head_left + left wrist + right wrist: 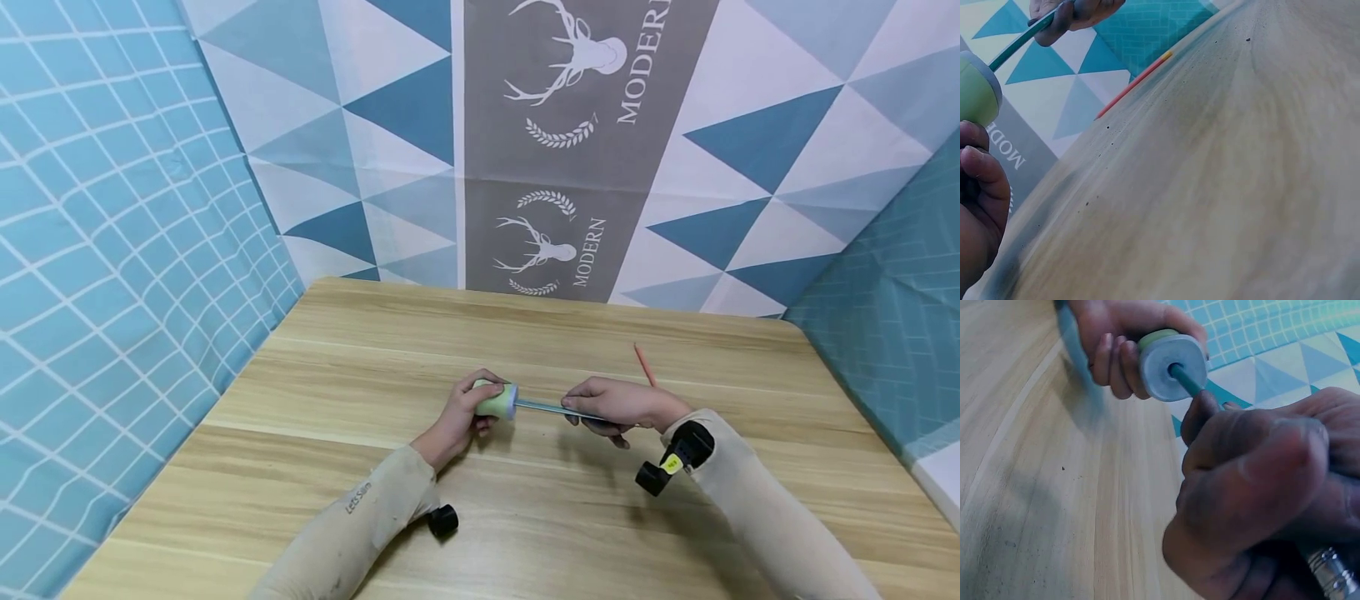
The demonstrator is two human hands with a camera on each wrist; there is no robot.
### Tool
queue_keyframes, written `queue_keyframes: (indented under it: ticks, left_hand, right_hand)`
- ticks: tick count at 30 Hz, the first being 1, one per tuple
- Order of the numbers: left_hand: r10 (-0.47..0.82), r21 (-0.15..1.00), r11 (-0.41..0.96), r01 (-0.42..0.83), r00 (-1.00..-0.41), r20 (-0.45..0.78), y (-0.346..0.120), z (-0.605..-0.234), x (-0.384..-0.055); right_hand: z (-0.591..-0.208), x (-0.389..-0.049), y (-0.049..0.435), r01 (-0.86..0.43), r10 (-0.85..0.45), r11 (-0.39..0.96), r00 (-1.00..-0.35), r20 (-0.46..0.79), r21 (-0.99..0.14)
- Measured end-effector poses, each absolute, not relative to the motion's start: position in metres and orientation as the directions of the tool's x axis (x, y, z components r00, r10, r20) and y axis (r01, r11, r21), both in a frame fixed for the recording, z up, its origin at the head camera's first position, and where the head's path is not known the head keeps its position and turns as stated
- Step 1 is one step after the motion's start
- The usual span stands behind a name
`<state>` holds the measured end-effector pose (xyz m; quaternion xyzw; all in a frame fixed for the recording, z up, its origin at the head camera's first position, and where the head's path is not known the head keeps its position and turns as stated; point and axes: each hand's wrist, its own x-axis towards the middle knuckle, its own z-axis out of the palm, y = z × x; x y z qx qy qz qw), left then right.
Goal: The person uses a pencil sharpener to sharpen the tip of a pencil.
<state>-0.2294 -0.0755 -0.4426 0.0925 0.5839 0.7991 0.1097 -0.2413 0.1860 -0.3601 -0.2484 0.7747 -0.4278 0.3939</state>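
My left hand (pixel 459 414) grips a pale green pencil sharpener (pixel 492 402) with a grey-blue front face, held on its side above the table. From the round hole in that face comes a teal pencil (pixel 542 407), its point hidden inside. My right hand (pixel 617 402) pinches the pencil a short way from the sharpener. In the right wrist view, the pencil's silver ferrule (pixel 1334 575) shows below the curled fingers. The left wrist view catches only part of the sharpener (pixel 977 90) and the fingers beneath it.
An orange-red pencil (pixel 643 365) lies on the wooden table (pixel 337 358) beyond my right wrist. Small dark specks (pixel 1108 127) dot the tabletop. Patterned cloth (pixel 405 108) hangs behind the table, and blue grid cloth (pixel 112 208) stands along its left side.
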Motion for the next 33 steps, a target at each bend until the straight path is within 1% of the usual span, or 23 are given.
queue_keyframes:
  ticks: [3, 6, 8, 9, 13, 16, 18, 25, 33]
  left_hand:
    - [0.282, 0.953, -0.296, -0.07, -0.959, 0.018, -0.075, -0.443, -0.229]
    - [0.277, 0.95, -0.302, -0.074, -0.961, 0.013, -0.074, -0.444, -0.23]
    - [0.273, 0.948, -0.308, -0.078, -0.962, 0.009, -0.074, -0.444, -0.23]
    - [0.271, 0.948, -0.308, -0.079, -0.962, 0.008, -0.074, -0.444, -0.23]
    - [0.258, 0.946, -0.314, -0.08, -0.966, 0.004, -0.074, -0.444, -0.23]
    - [0.251, 0.946, -0.312, -0.083, -0.968, -0.002, -0.075, -0.445, -0.23]
    - [0.248, 0.946, -0.312, -0.087, -0.969, -0.008, -0.076, -0.445, -0.23]
    - [0.234, 0.943, -0.319, -0.091, -0.972, -0.014, -0.077, -0.445, -0.231]
    - [0.241, 0.94, -0.327, -0.098, -0.97, -0.018, -0.077, -0.444, -0.231]
  right_hand:
    - [-0.36, -0.241, 0.187, -0.031, -0.719, 0.508, -0.566, -0.404, -0.861]
    - [-0.362, -0.241, 0.189, -0.069, -0.731, 0.492, -0.574, -0.369, -0.868]
    - [-0.363, -0.239, 0.189, -0.135, -0.733, 0.495, -0.596, -0.328, -0.859]
    - [-0.363, -0.238, 0.19, -0.189, -0.737, 0.494, -0.608, -0.294, -0.848]
    - [-0.362, -0.234, 0.187, -0.369, -0.733, 0.511, -0.659, -0.169, -0.776]
    - [-0.361, -0.233, 0.186, -0.433, -0.745, 0.495, -0.657, -0.112, -0.754]
    - [-0.361, -0.232, 0.188, -0.442, -0.752, 0.485, -0.652, -0.102, -0.755]
    - [-0.36, -0.229, 0.203, -0.397, -0.728, 0.511, -0.672, -0.138, -0.762]
    - [-0.361, -0.226, 0.214, -0.363, -0.719, 0.506, -0.678, -0.15, -0.783]
